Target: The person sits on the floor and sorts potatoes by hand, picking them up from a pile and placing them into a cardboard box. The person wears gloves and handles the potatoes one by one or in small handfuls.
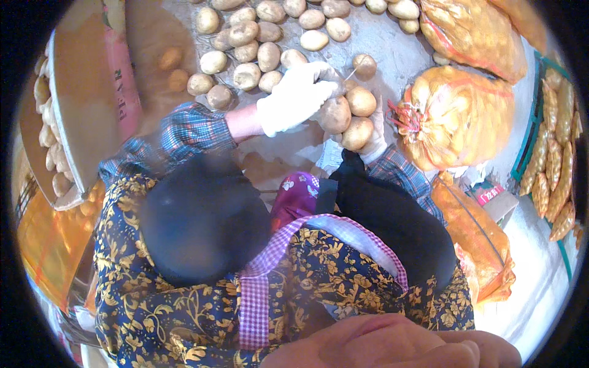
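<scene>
Several brown potatoes [360, 101] are bunched in front of me, cradled by my right hand [378, 138] in a pale glove, which is mostly hidden behind them. From the left, my left hand [301, 94], in a white glove, reaches to this bunch with its fingers curled near the top. A thin stalk or string rises there; whether the fingers pinch it or a potato, I cannot tell. Just beyond the bunch, a single potato [365, 66] lies on the grey ground. Many loose potatoes [268, 56] spread over the ground past my left hand.
Full orange mesh sacks [464, 117] stand at the right, one tied with red string. A green crate [529, 119] of long tubers is at the far right. At the left stands a cardboard box [78, 92] with potatoes beside it. Another orange sack [478, 234] lies by my right knee.
</scene>
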`<action>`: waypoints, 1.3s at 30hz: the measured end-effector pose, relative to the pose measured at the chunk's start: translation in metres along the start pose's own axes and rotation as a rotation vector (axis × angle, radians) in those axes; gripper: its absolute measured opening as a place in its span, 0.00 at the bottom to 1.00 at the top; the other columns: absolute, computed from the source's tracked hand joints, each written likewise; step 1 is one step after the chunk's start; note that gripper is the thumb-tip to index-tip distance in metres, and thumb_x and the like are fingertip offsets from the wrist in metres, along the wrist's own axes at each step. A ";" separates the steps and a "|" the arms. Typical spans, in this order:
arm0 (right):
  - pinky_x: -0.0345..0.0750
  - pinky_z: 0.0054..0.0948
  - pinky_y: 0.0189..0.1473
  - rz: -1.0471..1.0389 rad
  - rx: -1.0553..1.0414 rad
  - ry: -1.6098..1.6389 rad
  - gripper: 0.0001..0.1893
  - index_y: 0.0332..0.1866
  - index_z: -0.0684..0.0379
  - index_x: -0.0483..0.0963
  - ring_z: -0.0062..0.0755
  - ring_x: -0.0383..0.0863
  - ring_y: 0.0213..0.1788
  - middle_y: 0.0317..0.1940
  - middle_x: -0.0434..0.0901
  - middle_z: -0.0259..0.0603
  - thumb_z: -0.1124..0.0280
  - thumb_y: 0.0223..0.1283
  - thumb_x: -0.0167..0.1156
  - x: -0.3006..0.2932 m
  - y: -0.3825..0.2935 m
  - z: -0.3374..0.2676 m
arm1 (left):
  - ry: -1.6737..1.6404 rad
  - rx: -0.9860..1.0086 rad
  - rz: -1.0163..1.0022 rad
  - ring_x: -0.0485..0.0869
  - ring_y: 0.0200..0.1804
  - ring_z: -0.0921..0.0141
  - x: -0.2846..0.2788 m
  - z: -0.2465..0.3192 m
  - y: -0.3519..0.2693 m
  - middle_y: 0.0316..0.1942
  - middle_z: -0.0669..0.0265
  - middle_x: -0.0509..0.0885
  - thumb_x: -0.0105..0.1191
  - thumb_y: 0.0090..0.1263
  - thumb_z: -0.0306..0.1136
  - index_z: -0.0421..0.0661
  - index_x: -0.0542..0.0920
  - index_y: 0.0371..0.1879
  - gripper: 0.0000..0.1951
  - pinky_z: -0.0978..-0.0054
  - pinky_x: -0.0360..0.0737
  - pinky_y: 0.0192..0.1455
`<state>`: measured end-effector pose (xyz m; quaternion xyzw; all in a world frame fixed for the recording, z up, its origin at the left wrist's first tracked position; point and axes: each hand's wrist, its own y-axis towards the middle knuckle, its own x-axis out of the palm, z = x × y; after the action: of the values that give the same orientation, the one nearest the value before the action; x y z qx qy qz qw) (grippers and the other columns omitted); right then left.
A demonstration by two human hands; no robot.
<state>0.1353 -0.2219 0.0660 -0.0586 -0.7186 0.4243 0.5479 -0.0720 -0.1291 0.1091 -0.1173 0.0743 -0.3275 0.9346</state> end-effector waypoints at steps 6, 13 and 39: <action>0.76 0.45 0.67 0.170 -0.079 0.063 0.38 0.67 0.57 0.69 0.45 0.75 0.65 0.64 0.74 0.47 0.32 0.69 0.48 0.015 0.002 0.000 | -0.169 -0.200 -0.200 0.82 0.38 0.73 -0.010 0.009 0.010 0.34 0.60 0.85 0.52 0.72 0.39 0.37 0.84 0.42 0.16 0.70 0.79 0.43; 0.83 0.44 0.46 0.073 0.021 0.034 0.29 0.62 0.59 0.69 0.46 0.81 0.50 0.55 0.76 0.54 0.43 0.72 0.51 -0.003 -0.004 -0.002 | -0.079 -0.053 -0.182 0.81 0.39 0.70 -0.008 -0.001 0.007 0.34 0.61 0.82 0.49 0.75 0.41 0.39 0.81 0.45 0.16 0.69 0.78 0.44; 0.85 0.47 0.33 0.102 0.127 -0.075 0.26 0.61 0.57 0.69 0.46 0.83 0.43 0.51 0.77 0.53 0.46 0.72 0.51 -0.039 -0.002 0.009 | 1.031 0.280 0.586 0.84 0.49 0.49 -0.212 -0.104 0.118 0.45 0.49 0.84 0.55 0.70 0.41 0.42 0.78 0.50 0.17 0.53 0.81 0.52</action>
<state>0.1438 -0.2496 0.0387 -0.0443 -0.7065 0.4980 0.5009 -0.1877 0.0761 -0.0096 0.2058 0.5026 -0.0781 0.8360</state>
